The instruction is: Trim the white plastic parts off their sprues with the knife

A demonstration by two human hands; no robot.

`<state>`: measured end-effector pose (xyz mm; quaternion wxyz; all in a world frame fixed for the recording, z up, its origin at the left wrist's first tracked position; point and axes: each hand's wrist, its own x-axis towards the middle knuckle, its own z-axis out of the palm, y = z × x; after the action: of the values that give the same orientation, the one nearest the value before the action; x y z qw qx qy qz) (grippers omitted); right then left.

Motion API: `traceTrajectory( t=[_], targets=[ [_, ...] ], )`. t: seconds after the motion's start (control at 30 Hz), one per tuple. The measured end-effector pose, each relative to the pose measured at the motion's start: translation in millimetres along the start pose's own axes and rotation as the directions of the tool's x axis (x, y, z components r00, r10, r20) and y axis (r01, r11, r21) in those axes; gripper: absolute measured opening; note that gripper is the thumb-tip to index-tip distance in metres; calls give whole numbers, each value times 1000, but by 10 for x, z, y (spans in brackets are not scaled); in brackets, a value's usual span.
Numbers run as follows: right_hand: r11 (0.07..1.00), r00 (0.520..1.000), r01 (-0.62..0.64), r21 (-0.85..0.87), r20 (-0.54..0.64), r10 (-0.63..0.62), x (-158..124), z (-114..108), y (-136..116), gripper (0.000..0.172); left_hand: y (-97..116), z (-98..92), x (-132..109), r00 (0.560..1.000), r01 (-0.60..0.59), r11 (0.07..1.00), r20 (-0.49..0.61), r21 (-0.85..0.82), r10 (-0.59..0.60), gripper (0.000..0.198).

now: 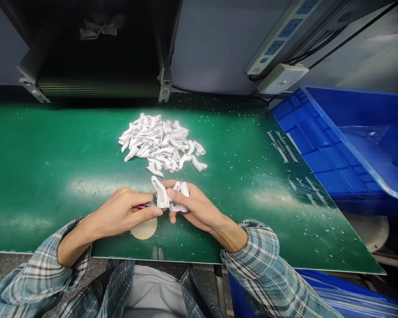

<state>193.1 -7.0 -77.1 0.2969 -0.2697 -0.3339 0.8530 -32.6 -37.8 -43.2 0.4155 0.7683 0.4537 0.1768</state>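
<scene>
L hand [121,213] pinches pink-handled tool [141,206], tip against white molded plastic pcs [161,193] gripped in R hand [194,205], fingers curled round them. Loose pile of white pcs [161,143] on green bench mat [36,176] at 12 o'clock, just past hands. Tan disc [144,228] partly under L hand at 7. Blue plastic bin [338,141] at 2; power strip [278,44] at 1, markings too small to read.

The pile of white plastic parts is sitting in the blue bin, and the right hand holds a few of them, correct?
No: the head view shows the pile of white plastic parts on the green work mat, not in the blue plastic bin. The right hand does hold a few.
</scene>
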Motion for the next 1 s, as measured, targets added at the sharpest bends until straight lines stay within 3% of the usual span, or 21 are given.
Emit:
traceTrajectory(
  t=[0.03,0.1,0.17,0.23,0.37,0.53,0.63,0.73,0.8,0.87,0.93,1.0],
  targets=[
    [1000,1000,8,4,-3,-8,1,-5,-3,36,-14,-23,2,1000,19,997,-13,-70,-20,51],
    [1000,1000,15,25,-2,-15,4,-6,-13,35,-73,-81,26,983,74,992,-163,-99,-90,46],
    [998,1000,17,68,-2,-17,8,2,-25,34,-170,-150,85,907,182,983,-389,18,-161,33],
    [992,1000,21,123,-3,-21,15,11,-29,34,-290,-217,183,823,343,918,-535,199,-191,26],
    [982,996,59,181,-78,-45,36,11,-1,35,-501,-303,436,806,509,732,-550,453,-220,28],
    [993,975,74,90,-216,-53,62,-7,46,33,-495,-385,514,785,528,731,-577,432,-225,25],
    [995,969,100,-8,-225,-99,76,-2,55,35,-320,-392,362,835,424,816,-519,392,-184,36],
    [981,967,155,-113,-185,-174,93,11,53,50,-150,-301,207,949,183,977,-280,112,-146,43],
    [963,966,183,-198,-148,-214,100,15,46,53,-91,-202,160,986,96,989,-127,-111,-110,41],
    [932,962,201,-303,-120,-246,95,15,34,46,-70,-101,155,996,67,981,-43,-184,-76,38],
    [892,945,232,-387,-129,-301,77,14,21,35,-65,-22,160,995,41,988,-85,-151,-54,34],
    [855,915,267,-444,-162,-370,51,14,17,30,-53,28,150,973,15,997,-229,-71,-31,27]
  ],
)
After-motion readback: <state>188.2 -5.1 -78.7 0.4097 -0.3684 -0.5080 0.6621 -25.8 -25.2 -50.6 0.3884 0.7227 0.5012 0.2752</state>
